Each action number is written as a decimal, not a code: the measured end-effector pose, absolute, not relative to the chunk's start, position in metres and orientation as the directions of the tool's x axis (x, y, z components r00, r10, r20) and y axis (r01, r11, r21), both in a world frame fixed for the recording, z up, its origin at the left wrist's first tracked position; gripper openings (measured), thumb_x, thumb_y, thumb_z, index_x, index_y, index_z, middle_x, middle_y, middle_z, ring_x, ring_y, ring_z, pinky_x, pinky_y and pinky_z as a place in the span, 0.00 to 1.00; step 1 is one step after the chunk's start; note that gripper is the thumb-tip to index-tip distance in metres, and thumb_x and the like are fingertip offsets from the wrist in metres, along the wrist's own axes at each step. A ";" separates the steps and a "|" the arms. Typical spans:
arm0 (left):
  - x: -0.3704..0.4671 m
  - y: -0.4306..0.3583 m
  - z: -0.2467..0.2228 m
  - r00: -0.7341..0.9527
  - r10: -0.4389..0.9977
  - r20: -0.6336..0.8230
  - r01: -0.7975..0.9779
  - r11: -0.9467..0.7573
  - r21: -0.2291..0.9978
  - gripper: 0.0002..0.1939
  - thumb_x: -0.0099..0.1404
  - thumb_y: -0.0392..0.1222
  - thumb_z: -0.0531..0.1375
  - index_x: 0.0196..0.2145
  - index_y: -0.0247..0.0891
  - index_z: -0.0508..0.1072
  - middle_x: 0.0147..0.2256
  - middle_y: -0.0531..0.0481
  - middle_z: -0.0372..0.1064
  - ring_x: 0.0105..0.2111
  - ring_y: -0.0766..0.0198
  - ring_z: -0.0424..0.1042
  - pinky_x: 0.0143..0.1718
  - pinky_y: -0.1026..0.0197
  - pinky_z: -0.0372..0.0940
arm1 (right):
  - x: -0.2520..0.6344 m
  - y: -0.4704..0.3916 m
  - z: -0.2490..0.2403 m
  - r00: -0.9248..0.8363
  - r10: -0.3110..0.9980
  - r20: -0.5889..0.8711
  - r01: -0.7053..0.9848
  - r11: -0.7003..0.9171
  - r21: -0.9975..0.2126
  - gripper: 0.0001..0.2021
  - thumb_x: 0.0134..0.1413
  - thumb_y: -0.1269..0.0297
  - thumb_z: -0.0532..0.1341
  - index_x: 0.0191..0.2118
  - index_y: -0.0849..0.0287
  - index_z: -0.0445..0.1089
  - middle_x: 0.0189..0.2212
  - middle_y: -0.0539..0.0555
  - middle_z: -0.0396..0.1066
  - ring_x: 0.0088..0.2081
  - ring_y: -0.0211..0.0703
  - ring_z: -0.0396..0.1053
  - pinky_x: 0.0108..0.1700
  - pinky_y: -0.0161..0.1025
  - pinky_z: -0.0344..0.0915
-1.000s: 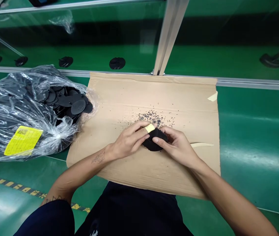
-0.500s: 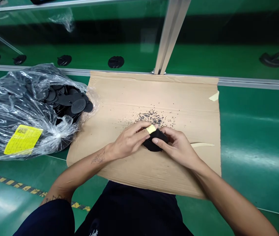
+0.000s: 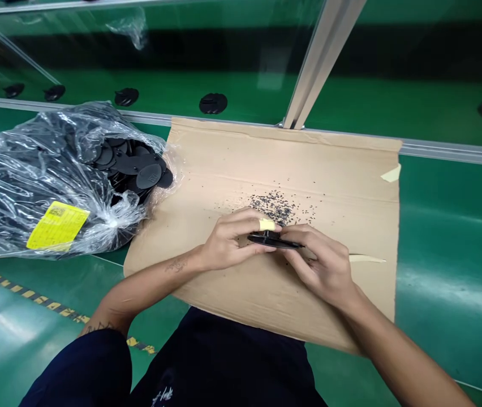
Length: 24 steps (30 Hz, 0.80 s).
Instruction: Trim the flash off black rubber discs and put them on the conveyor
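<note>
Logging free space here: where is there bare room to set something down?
The green surface right of the cardboard is bare; the cardboard's far strip, beyond the black specks, is mostly bare. Crowded: the middle, where left hand and right hand hold a black piece, and left, at the plastic bag.

The held black disc [image 3: 282,243] and scattered black bits [image 3: 275,207] are contrasting with the tan cardboard sheet [image 3: 266,305]. The finger wrap [image 3: 266,225] is showing pale yellow. The transparent bag [image 3: 9,172] is displaying black discs [image 3: 148,176] and a bright yellow label [image 3: 57,227]. The floor tape [image 3: 33,298] is alternating black and yellow bands; the clothing [image 3: 224,362] is appearing dark navy.
</note>
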<state>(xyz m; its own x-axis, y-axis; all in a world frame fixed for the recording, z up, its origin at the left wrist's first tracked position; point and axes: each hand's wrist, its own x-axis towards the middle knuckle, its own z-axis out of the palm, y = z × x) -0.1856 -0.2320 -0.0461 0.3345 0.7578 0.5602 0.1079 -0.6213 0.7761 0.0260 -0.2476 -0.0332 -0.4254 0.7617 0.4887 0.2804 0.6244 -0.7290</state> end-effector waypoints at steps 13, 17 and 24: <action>-0.187 -0.231 -0.045 0.378 0.672 0.636 0.073 -0.707 0.703 0.13 0.69 0.44 0.65 0.50 0.42 0.78 0.40 0.46 0.82 0.38 0.64 0.78 0.39 0.59 0.72 | 0.028 -0.248 -0.038 -0.469 0.739 0.484 0.274 0.642 -0.716 0.09 0.61 0.76 0.61 0.42 0.57 0.73 0.44 0.59 0.79 0.41 0.45 0.78 0.41 0.40 0.77; -0.187 -0.233 -0.046 0.341 0.670 0.660 0.080 -0.720 0.690 0.12 0.69 0.41 0.66 0.50 0.42 0.79 0.37 0.47 0.82 0.35 0.66 0.78 0.37 0.61 0.72 | 0.029 -0.248 -0.037 -0.504 0.724 0.471 0.250 0.644 -0.723 0.10 0.61 0.79 0.60 0.43 0.58 0.72 0.44 0.60 0.78 0.43 0.44 0.78 0.42 0.39 0.77; -0.190 -0.231 -0.046 0.407 0.641 0.651 0.065 -0.731 0.679 0.17 0.71 0.40 0.63 0.56 0.42 0.76 0.41 0.44 0.82 0.41 0.63 0.79 0.41 0.58 0.73 | 0.030 -0.248 -0.036 -0.500 0.736 0.456 0.281 0.636 -0.718 0.08 0.62 0.76 0.60 0.42 0.57 0.73 0.45 0.60 0.78 0.43 0.44 0.78 0.41 0.40 0.77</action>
